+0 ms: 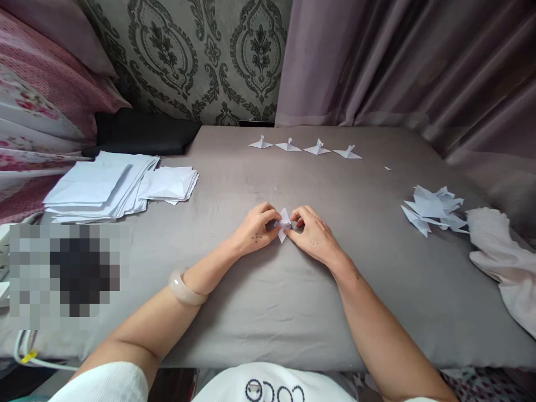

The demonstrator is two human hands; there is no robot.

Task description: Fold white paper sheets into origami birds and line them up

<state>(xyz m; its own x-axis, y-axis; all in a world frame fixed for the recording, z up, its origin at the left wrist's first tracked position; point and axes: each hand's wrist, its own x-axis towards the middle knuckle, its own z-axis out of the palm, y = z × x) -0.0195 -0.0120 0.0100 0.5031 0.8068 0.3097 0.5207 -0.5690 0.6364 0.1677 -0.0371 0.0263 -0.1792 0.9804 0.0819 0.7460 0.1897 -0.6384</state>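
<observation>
A small white folded paper crane point(284, 224) is held between my two hands over the middle of the grey cloth, its pointed ends showing above and below my fingers. My left hand point(258, 229) pinches its left side with thumb and fingers. On the right side my right hand point(315, 231) does the same. The fingertips cover parts of the folds. Beyond my hands, several finished paper cranes point(317, 147) stand in a row near the far edge of the table.
On the left lie a stack of white paper sheets point(92, 187) and smaller folded papers point(171, 183), with a black flat item point(146, 131) behind. At right sit a pile of folded paper pieces point(435, 207) and a pale cloth point(502, 251). A white cable point(46, 362) hangs at lower left.
</observation>
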